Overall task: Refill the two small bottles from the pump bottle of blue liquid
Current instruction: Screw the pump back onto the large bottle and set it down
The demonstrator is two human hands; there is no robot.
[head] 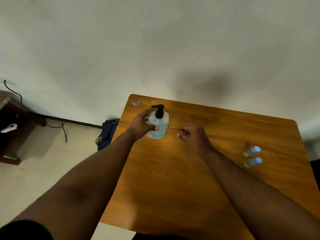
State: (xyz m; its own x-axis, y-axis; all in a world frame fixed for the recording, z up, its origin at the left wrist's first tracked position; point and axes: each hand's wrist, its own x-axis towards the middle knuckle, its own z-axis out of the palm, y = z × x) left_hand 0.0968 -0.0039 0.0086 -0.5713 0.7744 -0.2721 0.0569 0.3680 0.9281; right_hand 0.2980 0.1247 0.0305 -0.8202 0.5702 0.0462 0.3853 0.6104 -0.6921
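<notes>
Table (199, 179): left hand (141, 124) gripping upright pump bottle (158, 126); right hand (192, 134) loosely curled, holding nothing, beside it; two small bottles (252, 151) (253, 161) well apart.

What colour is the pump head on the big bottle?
Black, clearest in the head view: pump head atop the pump bottle.

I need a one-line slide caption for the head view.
Left hand grips pump bottle; right hand beside it.
</notes>
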